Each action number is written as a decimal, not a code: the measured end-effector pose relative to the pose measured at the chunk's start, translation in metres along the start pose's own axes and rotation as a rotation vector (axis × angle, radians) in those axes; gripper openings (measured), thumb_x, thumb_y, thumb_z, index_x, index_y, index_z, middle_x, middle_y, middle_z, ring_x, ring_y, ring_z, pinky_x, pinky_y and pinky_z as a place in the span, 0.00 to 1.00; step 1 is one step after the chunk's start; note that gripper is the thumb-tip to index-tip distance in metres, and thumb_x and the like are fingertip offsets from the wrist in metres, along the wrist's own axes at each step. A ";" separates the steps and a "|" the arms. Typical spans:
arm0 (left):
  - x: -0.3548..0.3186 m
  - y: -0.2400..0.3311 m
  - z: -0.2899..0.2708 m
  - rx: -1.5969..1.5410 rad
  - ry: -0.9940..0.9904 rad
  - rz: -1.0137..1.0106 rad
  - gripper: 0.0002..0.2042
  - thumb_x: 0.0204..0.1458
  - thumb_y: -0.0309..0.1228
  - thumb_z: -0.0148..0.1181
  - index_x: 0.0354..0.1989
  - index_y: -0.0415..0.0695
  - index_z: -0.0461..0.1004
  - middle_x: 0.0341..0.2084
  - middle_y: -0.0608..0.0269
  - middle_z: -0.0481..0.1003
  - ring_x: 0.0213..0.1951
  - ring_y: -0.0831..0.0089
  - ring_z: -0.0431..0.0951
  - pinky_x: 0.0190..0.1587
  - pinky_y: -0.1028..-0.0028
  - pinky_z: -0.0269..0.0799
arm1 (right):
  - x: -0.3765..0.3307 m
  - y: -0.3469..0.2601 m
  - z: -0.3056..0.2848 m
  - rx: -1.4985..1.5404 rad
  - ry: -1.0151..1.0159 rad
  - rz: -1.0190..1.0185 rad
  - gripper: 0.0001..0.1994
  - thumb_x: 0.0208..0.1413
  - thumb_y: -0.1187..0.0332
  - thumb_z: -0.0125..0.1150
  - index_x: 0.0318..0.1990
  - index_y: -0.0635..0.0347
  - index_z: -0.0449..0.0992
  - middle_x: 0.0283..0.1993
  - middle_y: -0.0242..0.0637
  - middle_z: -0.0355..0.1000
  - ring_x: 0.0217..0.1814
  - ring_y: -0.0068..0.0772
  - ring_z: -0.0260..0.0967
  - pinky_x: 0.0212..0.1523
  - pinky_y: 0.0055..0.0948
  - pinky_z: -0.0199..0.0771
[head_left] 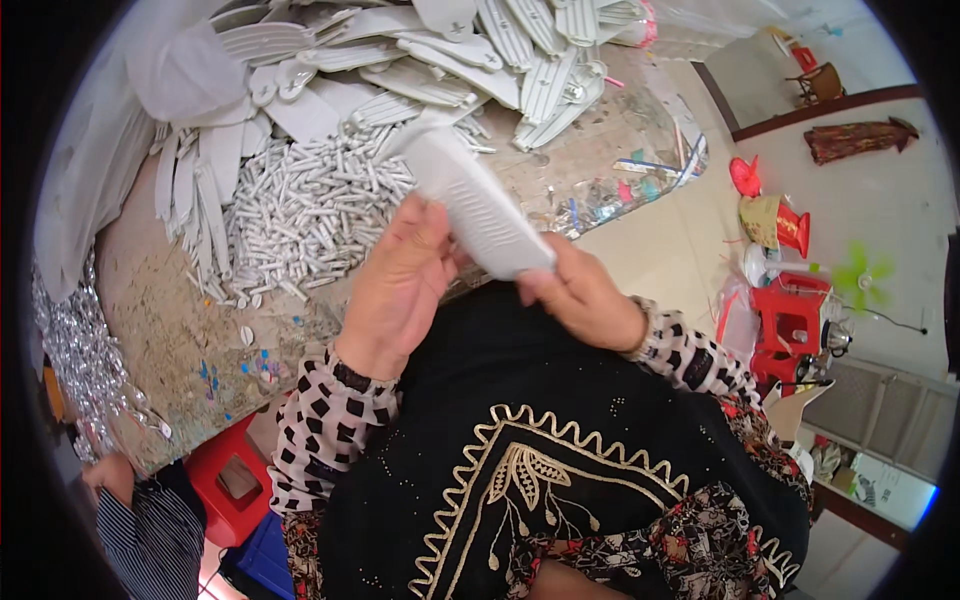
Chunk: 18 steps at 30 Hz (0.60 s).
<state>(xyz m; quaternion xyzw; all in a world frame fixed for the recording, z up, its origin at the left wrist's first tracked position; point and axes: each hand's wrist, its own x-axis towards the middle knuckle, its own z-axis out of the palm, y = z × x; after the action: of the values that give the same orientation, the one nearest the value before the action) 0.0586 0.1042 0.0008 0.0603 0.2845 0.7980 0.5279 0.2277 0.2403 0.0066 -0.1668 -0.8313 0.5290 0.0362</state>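
Between my two hands is a long white plastic piece with a row of ridges [478, 205], tilted above the table's near edge. My left hand [405, 275] is closed round its left side, thumb near the ridges. With fingers and thumb, my right hand [582, 295] pinches its lower right end. Just beyond my left hand spreads a heap of small white and grey peg-like pieces [305, 205]. Farther back lies a large pile of flat white ridged plastic parts [440, 65], some with small cross-shaped marks. The piece's underside is hidden.
The worn, paint-specked table [160, 320] has shiny silver strips [85, 350] along its left edge. Another person's hand [110, 476] shows at lower left, near a red stool [228, 480]. On the right stand another red stool [790, 320] and a green-bladed fan [862, 276].
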 end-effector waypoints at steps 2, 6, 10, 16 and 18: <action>0.000 -0.008 -0.002 0.123 -0.022 -0.189 0.24 0.59 0.39 0.57 0.61 0.43 0.62 0.52 0.56 0.73 0.54 0.66 0.71 0.59 0.63 0.64 | -0.011 0.014 -0.027 -0.039 0.218 0.084 0.13 0.65 0.66 0.46 0.51 0.64 0.67 0.30 0.32 0.71 0.27 0.19 0.67 0.27 0.19 0.67; -0.002 -0.009 -0.013 0.257 -0.119 -0.353 0.29 0.60 0.45 0.52 0.63 0.38 0.58 0.49 0.50 0.72 0.50 0.62 0.75 0.55 0.65 0.70 | -0.021 0.037 -0.096 -0.211 0.757 -0.078 0.13 0.68 0.64 0.43 0.48 0.64 0.67 0.28 0.33 0.70 0.23 0.17 0.61 0.25 0.19 0.63; -0.001 -0.014 -0.007 0.288 -0.122 -0.365 0.26 0.63 0.45 0.47 0.61 0.37 0.59 0.47 0.50 0.73 0.47 0.63 0.76 0.52 0.66 0.72 | -0.019 0.057 -0.123 -0.148 1.073 -0.310 0.12 0.68 0.63 0.44 0.42 0.64 0.69 0.26 0.36 0.69 0.23 0.21 0.61 0.25 0.23 0.64; -0.010 -0.017 -0.010 0.284 -0.127 -0.408 0.24 0.65 0.45 0.44 0.59 0.38 0.64 0.44 0.55 0.75 0.46 0.70 0.75 0.52 0.71 0.70 | -0.010 0.040 -0.143 -0.478 0.991 0.087 0.14 0.64 0.60 0.51 0.37 0.64 0.68 0.24 0.39 0.70 0.22 0.29 0.63 0.26 0.31 0.65; -0.010 -0.015 -0.013 0.306 -0.123 -0.359 0.24 0.65 0.46 0.43 0.59 0.38 0.64 0.44 0.55 0.75 0.45 0.70 0.75 0.52 0.71 0.70 | -0.008 0.001 -0.144 -0.281 1.100 -0.096 0.12 0.63 0.63 0.52 0.37 0.65 0.69 0.24 0.38 0.69 0.21 0.27 0.62 0.25 0.27 0.64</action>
<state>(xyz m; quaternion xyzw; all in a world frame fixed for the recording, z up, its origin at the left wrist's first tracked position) 0.0697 0.0945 -0.0156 0.1367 0.3757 0.6337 0.6622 0.2691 0.3629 0.0699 -0.3827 -0.7593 0.2463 0.4651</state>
